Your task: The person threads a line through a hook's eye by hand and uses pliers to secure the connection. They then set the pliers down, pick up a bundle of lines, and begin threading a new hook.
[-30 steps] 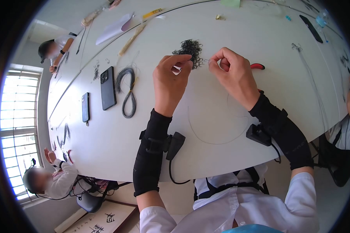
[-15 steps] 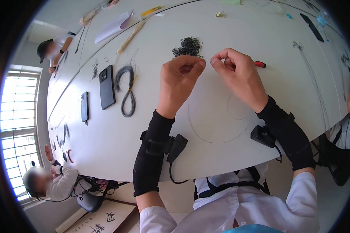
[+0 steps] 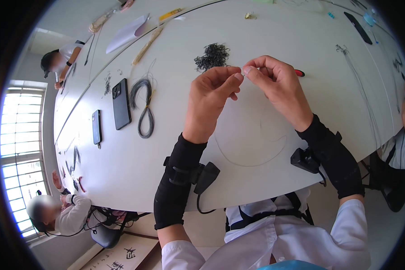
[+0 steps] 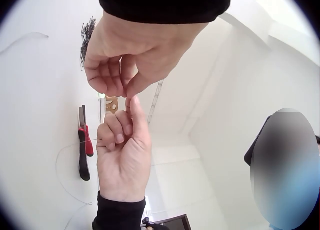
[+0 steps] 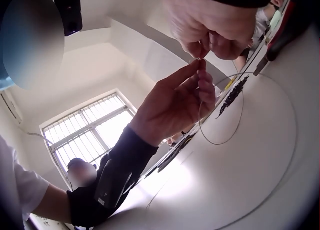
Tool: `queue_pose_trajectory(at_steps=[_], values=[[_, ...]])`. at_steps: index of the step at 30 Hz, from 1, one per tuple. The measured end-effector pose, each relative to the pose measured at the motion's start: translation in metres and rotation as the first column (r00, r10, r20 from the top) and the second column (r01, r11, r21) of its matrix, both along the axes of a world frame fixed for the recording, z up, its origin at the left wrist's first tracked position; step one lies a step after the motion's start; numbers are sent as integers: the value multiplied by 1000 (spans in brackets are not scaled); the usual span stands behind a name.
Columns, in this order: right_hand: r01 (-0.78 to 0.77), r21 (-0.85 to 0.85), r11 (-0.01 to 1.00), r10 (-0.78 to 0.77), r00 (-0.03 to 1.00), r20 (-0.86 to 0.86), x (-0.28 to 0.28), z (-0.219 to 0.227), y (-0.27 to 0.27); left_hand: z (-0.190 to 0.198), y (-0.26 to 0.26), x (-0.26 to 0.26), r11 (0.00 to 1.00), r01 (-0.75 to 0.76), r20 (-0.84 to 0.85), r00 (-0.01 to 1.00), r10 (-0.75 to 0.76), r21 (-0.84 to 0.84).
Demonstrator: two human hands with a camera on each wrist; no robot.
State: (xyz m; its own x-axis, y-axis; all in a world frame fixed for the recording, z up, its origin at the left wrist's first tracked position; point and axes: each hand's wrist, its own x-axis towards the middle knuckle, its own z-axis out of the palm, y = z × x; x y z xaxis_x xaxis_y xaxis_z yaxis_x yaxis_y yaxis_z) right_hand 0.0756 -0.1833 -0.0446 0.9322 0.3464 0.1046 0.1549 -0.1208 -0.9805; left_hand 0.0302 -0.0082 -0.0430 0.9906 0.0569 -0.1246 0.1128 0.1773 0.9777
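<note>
My left hand [image 3: 209, 96] and right hand [image 3: 281, 87] meet fingertip to fingertip over the table, thumbs against index fingers. Both pinch at a thin grey line [image 5: 297, 120], whose loop hangs from the fingers in the right wrist view and curves over the tabletop. What else lies in the pinch is hidden by the fingertips. Just beyond the left hand is a pile of small black hook-like pieces [image 3: 213, 56]. Red-and-black pliers [image 4: 83, 155] lie beside the right hand, mostly covered by it in the head view.
Left of the hands lie a bundled coil of grey line [image 3: 145, 108] and two phones [image 3: 121, 104]. Long lines with hooks at one end [image 3: 357, 76] stretch along the right. A wooden stick [image 3: 147, 46] and paper [image 3: 127, 33] lie further back. Other people sit around the table [image 3: 180, 180].
The hands, apart a second ago, have come together until their fingertips meet. My left hand has moved right, away from the black pile, and its lower fingers show more.
</note>
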Motion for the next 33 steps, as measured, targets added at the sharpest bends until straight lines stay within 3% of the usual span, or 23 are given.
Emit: queue_pose_trajectory(at_steps=[3, 6, 18, 21, 27, 33], values=[[27, 5, 1000, -27, 1000, 2, 0, -3, 0, 5, -8, -4, 941, -94, 99, 993, 65, 325], [22, 39, 999, -23, 1000, 7, 2, -13, 2, 3, -16, -6, 909, -137, 194, 979, 63, 395], [19, 65, 998, -6, 983, -185, -8, 1, 5, 2, -15, -6, 842, -174, 200, 977, 80, 510], [4, 70, 998, 9, 984, -177, -8, 0, 4, -3, -13, -5, 847, -187, 229, 970, 79, 498], [22, 107, 994, 0, 979, -204, -6, 0, 0, 1, -3, -1, 978, -53, 64, 997, 41, 201], [-3, 129, 992, 28, 980, -196, -8, -1, 1, -1, -2, 0, 989, -4, 23, 1000, 1, 151]])
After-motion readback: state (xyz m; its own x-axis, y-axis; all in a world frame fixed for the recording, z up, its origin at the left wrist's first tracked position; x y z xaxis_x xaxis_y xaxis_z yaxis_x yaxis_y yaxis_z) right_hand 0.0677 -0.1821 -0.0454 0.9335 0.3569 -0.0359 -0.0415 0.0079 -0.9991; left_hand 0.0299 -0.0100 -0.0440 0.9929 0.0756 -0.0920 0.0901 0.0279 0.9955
